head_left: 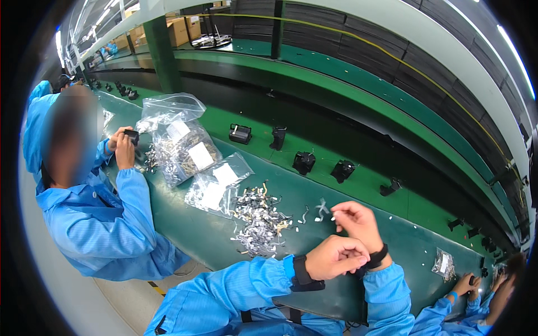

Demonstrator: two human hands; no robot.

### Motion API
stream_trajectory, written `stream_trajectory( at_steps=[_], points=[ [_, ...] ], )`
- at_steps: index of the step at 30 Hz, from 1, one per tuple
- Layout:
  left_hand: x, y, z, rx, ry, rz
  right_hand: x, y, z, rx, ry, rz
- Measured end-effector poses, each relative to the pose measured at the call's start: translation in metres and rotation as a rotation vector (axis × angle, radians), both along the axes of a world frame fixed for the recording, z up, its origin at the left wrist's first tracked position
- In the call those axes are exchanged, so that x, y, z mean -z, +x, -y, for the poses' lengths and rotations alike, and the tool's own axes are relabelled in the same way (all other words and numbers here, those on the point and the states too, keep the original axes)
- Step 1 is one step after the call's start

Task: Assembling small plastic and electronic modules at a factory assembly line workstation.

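My right hand [358, 223] reaches over the green bench with its fingertips pinched together; a tiny white piece [333, 218] shows at them. Just below and left, my left hand [335, 259] is curled, thumb against fingers, close to the black band [379, 256] on my right wrist. What it holds, if anything, is hidden. Left of my right hand lie a clear plastic strip [321, 209] and a short cable [306, 214]. Farther left, many short cables with small white connectors form a loose pile [260, 218].
Behind the pile sit a flat clear bag [224, 182] and a fuller bag of parts [182, 148]. Several black devices [304, 162] stand along the green conveyor [330, 193]. A co-worker [101, 190] at left handles a black part. Another co-worker's hands [466, 285] work at lower right, near a small bag [444, 265].
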State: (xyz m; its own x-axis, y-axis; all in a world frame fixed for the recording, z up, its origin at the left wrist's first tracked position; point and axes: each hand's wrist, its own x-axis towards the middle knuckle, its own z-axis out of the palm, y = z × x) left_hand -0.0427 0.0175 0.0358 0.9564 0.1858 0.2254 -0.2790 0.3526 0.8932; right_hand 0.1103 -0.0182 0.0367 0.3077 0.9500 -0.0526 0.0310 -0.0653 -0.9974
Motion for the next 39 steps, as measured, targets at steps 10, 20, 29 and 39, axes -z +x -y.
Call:
stream_trajectory(
  at_steps=[10,20,29,39],
  points=[
    [0.001,0.002,0.0,-0.09,0.084,0.05,-0.001,-0.005,0.0,-0.034,0.065,0.335],
    [0.002,0.006,-0.004,-0.73,-0.031,0.099,-0.032,-0.004,0.061,0.303,0.315,-0.175],
    [-0.003,0.008,-0.006,-0.458,0.36,-0.009,-0.028,-0.016,0.095,0.348,0.348,-0.192],
    [-0.012,0.01,-0.009,-0.626,0.645,-0.088,-0.034,-0.009,0.108,0.289,0.311,-0.315]
  ],
)
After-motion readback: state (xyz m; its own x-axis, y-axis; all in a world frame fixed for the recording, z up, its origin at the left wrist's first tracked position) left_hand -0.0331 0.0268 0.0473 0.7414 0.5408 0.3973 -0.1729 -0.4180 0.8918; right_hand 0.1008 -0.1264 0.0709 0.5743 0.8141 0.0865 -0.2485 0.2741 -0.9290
